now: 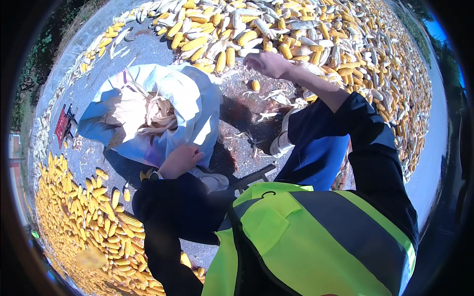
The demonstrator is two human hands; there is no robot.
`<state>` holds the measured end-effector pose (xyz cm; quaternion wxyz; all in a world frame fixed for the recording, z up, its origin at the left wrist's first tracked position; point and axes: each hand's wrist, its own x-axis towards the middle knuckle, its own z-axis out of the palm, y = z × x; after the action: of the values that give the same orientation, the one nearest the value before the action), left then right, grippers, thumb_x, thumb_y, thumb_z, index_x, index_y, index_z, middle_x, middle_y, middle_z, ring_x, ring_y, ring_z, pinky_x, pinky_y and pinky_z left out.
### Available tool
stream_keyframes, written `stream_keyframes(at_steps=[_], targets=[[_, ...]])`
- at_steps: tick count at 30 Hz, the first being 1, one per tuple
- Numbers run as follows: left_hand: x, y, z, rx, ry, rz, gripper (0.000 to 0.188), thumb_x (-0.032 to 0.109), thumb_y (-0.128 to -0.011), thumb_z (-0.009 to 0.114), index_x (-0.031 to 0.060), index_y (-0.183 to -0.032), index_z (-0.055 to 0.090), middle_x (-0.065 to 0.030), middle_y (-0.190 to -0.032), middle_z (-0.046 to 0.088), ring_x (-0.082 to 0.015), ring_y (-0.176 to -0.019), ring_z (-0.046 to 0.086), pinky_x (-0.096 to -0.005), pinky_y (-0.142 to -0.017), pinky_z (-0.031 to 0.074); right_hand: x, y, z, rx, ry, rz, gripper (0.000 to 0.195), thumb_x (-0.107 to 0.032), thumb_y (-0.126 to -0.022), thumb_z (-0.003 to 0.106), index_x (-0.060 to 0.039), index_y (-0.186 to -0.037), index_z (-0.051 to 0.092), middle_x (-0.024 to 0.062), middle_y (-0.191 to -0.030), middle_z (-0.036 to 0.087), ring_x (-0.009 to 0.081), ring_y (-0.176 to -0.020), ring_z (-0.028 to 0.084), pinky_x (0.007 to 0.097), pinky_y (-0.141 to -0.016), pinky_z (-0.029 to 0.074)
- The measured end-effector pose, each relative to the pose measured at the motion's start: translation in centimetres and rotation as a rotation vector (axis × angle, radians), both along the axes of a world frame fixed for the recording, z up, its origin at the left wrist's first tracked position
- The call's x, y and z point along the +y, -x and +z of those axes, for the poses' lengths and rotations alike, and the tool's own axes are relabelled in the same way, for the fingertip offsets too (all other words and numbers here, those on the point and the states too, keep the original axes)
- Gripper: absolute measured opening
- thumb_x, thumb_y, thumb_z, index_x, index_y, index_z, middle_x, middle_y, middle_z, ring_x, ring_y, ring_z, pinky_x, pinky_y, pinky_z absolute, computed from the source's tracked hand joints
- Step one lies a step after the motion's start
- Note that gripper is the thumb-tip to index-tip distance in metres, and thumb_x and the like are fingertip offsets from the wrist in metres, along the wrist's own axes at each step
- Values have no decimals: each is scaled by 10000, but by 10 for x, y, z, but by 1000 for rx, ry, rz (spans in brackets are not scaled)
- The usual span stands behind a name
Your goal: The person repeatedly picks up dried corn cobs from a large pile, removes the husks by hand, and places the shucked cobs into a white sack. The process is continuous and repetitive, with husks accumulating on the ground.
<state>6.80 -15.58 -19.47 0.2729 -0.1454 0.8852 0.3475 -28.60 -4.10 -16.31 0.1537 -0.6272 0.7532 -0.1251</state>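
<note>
A large white woven sack [192, 87] stands in front of me, its mouth open and dry corn husks [157, 111] piled inside. My left hand [180, 161] is at the near side of the sack, fingers bent; whether they pinch its fabric cannot be made out. My right hand [268, 64] reaches to the near edge of a broad heap of corn ears [248, 37], many still wrapped in pale husk. Its fingers are curled, and nothing shows clearly between them. Below that hand, a short yellow corn piece [255, 86] lies on the ground.
Husked yellow cobs [107, 229] spread across the lower left. A small red-topped folding stool [63, 124] stands left of the sack. Husk scraps [276, 97] and chaff litter the pavement [237, 129] between my shoes [283, 138]. Part of a dark frame [255, 177] shows beneath me.
</note>
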Motion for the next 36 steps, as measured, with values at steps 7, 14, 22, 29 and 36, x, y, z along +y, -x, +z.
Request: stream_keyframes(at_steps=[7,14,22,29,36], targets=[[35,38,1,-5,114,13,257,248,-877,531,23,-1000,514,-158,-858,612,-339,-833,590,-417,-743,454,170,202,-144,62,-1062,-251,346,-330,-846,561,-42,-1039,571,81,-795,662,214,-728,638,360,-707,499],[57,94,16,-30,257,-48,287,266,-880,546,45,-1051,482,-122,-886,573,-280,-844,606,-374,-686,495,232,203,-207,446,-696,-103,679,-257,-751,674,-64,-1305,333,171,-1252,436,332,-1165,436,439,-927,402],[68,112,-15,-67,283,-51,304,249,-864,570,56,-1081,479,-120,-859,553,-304,-795,582,-381,-692,476,220,206,-260,484,-821,47,851,-342,-719,720,-16,-1347,246,201,-1289,390,378,-1223,378,499,-963,359],[73,130,-42,9,112,101,306,263,-865,572,55,-1075,495,-134,-862,586,-308,-771,590,-369,-656,472,201,211,-292,-136,-953,-15,668,-462,-848,541,74,-1212,378,239,-1069,577,349,-889,602,403,-784,469],[101,161,-44,-21,-650,691,500,349,-874,579,53,-1236,405,-133,-1054,583,-247,-924,612,-361,-775,492,101,51,-114,-707,-405,84,603,-471,-853,561,23,-1176,435,197,-985,582,291,-896,591,344,-783,463]])
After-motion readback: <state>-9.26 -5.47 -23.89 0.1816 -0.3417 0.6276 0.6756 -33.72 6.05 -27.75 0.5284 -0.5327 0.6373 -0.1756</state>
